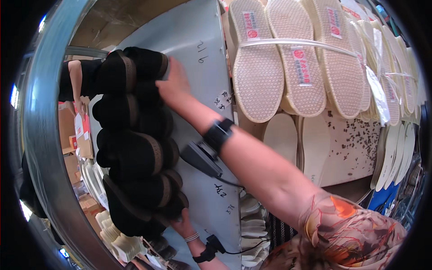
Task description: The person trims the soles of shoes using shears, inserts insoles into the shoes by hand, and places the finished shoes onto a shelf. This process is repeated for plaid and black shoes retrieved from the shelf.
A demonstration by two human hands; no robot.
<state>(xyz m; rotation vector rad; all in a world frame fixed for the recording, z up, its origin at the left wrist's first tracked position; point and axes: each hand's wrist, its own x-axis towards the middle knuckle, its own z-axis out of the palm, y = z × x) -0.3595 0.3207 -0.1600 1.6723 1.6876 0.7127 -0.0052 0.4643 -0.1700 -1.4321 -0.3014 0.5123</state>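
A long stack of black cloth shoes [135,153] with brown edge bands runs along the left side of a grey metal surface [198,76]. My right hand [173,81] is closed around the shoe at the stack's upper end, its thumb toward me; the hand is slightly blurred. At the lower end, my left hand [182,223] grips the last shoes, its fingers partly hidden beneath them. Both wrists carry a black strap; a dark cabled device [201,159] sits by the right one.
Tied bundles of cream textured soles [258,72] stand on the right, with plain pale insoles [315,144] below. A metal post [45,135] rises at the left. Beyond it are another person's arm [75,78] and cardboard boxes [67,128]. More pale soles [119,238] lie lower left.
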